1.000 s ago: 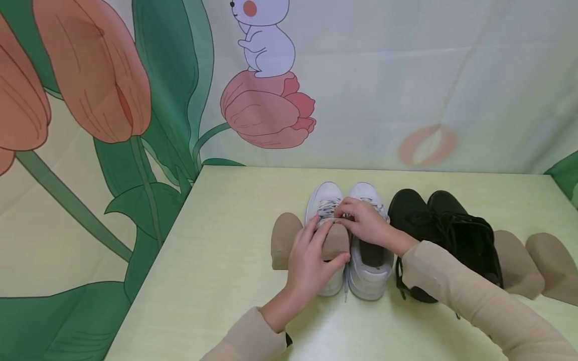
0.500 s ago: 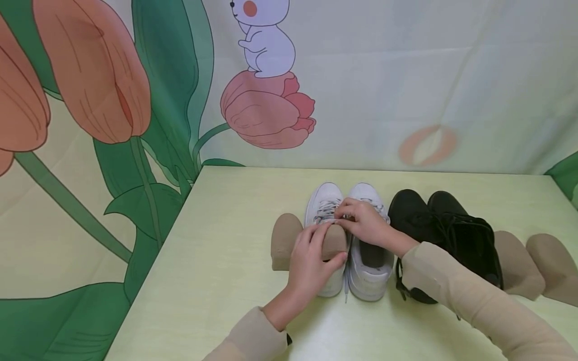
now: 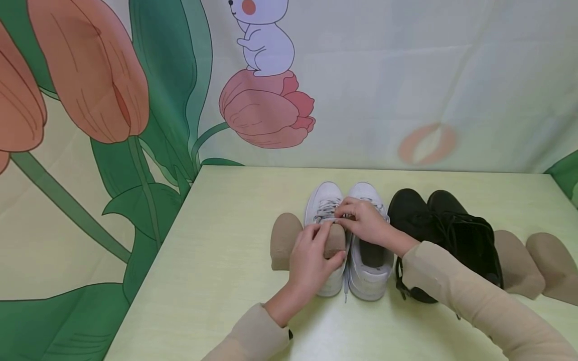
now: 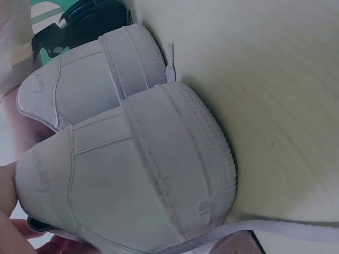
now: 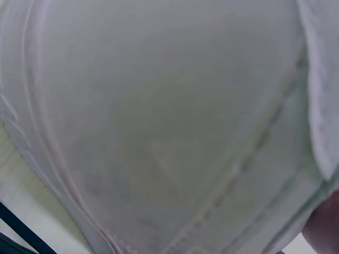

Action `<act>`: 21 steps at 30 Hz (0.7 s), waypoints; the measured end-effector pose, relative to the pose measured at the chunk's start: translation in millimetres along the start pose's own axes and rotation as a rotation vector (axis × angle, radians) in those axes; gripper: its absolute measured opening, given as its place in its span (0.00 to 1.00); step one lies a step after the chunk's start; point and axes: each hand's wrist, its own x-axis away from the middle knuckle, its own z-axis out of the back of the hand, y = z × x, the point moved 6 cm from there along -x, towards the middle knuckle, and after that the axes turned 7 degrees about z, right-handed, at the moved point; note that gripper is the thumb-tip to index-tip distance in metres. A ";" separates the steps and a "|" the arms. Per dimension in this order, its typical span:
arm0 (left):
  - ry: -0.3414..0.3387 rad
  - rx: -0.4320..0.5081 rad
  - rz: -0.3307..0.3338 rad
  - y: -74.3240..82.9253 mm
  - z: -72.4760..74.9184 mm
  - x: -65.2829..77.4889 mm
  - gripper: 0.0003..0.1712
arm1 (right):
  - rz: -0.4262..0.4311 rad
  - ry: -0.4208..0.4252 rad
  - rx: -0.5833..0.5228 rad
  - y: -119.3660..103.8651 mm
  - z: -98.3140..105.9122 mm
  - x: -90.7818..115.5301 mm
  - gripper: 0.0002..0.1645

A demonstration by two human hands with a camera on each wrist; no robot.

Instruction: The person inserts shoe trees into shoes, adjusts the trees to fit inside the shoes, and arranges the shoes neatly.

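Two white lace-up sneakers stand side by side, toes pointing away. My left hand [image 3: 309,265] grips a brown molded shoe insert [image 3: 335,241] over the opening of the left sneaker [image 3: 328,194], fingers across its top and thumb at its near edge. Across from it, my right hand [image 3: 367,220] pinches the tongue area of that same shoe, just beyond the insert. The right sneaker [image 3: 369,283] lies under my right wrist, its dark insole showing. In the left wrist view the left sneaker's heel [image 4: 132,169] fills the foreground. A pale shoe side [image 5: 159,106] fills the right wrist view.
Another brown insert [image 3: 284,243] stands left of the sneakers. Black lace-up shoes [image 3: 411,215] are on the right, partly under my right sleeve, with two more brown inserts [image 3: 519,263] beyond them. A printed tulip cloth [image 3: 361,90] hangs behind the table [image 3: 217,260].
My left hand's fingers have drawn closer together on the insert, which has shifted slightly left and shows less. My right hand keeps its pinch in nearly the same spot.
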 end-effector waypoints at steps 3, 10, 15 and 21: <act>-0.002 -0.035 -0.012 2.5 0.5 -0.3 0.34 | -0.003 -0.002 -0.004 0.3 0.2 0.0 0.04; -0.014 -0.066 -0.016 6.0 0.9 -2.4 0.33 | 0.003 0.004 -0.011 1.3 0.5 0.2 0.03; -0.039 -0.094 -0.012 7.7 -0.3 -4.4 0.32 | 0.005 0.008 -0.017 1.1 1.1 0.4 0.04; -0.066 -0.082 -0.016 6.6 -1.9 -6.2 0.33 | 0.003 0.002 -0.013 1.5 0.9 0.0 0.04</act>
